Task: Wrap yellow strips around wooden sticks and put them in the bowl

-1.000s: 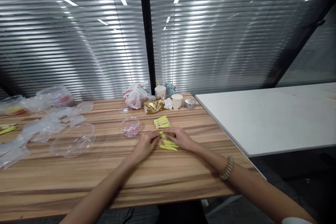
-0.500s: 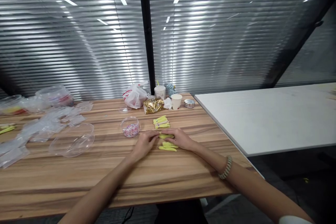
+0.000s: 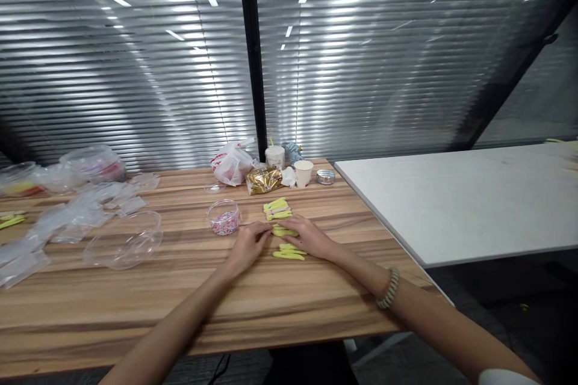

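Observation:
Between my two hands lies a small bunch of yellow strips (image 3: 283, 231) on the wooden table. My left hand (image 3: 249, 243) pinches at the bunch's left end. On the right, my right hand (image 3: 309, 237) has its fingers round the other end of the same bunch. Behind them sits a stack of tied yellow bundles (image 3: 277, 209). Several loose yellow strips (image 3: 289, 251) lie just in front of my right hand. A clear round tub (image 3: 224, 218) with small pink and purple pieces stands left of the stack.
A clear empty container (image 3: 124, 240) and plastic bags (image 3: 74, 213) lie at the left. Along the back stand a white bag (image 3: 232, 165), a gold packet (image 3: 264, 181), a paper cup (image 3: 303, 173) and a round tin (image 3: 326, 177). A white table (image 3: 460, 201) adjoins at right.
My right hand has shifted very slightly left and up, and its fingers lie over the bunch a little differently. My left hand is nearly unchanged.

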Available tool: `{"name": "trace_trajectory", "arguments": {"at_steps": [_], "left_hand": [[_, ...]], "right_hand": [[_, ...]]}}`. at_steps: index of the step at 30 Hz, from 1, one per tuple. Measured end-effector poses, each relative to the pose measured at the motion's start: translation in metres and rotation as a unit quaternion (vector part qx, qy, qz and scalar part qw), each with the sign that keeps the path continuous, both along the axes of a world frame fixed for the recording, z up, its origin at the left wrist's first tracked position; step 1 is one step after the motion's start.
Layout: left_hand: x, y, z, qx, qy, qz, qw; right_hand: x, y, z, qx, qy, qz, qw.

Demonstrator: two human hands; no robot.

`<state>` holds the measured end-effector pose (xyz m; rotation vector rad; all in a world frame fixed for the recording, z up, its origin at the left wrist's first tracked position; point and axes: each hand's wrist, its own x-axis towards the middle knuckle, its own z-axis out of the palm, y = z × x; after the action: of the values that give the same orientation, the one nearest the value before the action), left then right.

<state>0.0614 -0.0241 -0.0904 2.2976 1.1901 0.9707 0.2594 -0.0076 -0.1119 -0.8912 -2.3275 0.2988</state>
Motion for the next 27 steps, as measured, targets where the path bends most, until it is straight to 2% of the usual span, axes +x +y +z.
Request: {"name": "trace_trajectory", "arguments": {"at_steps": [7, 12, 17, 21, 27], "left_hand": [[0.0008, -0.0014, 0.002, 0.003, 0.008, -0.003, 1.0], [0.0009, -0.0009, 0.0022, 0.004, 0.01, 0.006, 1.0], [0.0, -0.0005, 0.0014, 0.013, 0.008, 0.016, 1.0], [-0.0009, -0.0003, 0.0008, 0.019, 0.015, 0.021, 0.999], [-0.0018, 0.0008, -0.0015, 0.017, 0.023, 0.017, 0.999]], "right_hand": [[0.0005, 0.0039, -0.006, 0.044, -0.027, -0.022, 0.998], [0.0008, 0.0049, -0.0083, 0.035, -0.028, -0.019, 0.999], [0.0002, 0.0027, -0.0033, 0.017, -0.033, -0.008, 0.999], [0.0002, 0.0014, -0.0011, 0.023, -0.03, -0.002, 0.999], [0.0013, 0.0014, -0.0031, 0.047, -0.045, -0.03, 0.997]]}}
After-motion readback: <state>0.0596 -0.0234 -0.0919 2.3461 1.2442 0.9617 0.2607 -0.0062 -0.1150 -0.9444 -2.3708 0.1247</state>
